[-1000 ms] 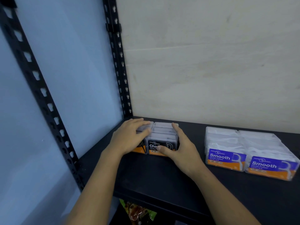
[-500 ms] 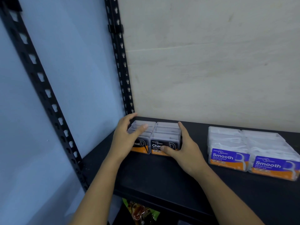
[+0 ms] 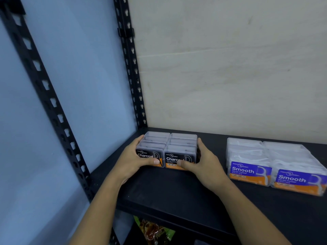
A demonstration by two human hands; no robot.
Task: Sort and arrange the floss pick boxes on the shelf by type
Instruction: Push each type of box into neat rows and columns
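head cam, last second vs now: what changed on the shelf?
The left hand slid off the top of the Charcoal boxes to their left side, thumb across the front label; it now grips the block opposite the right hand. Right hand kept its hold; the Smooth boxes and the block itself look unmoved on the shelf.

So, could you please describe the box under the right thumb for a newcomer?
On the shelf, a block of Charcoal boxes sits by the left rear corner. It is the front box of the right column; its label, not the left neighbour's, lies under the right hand's thumb.
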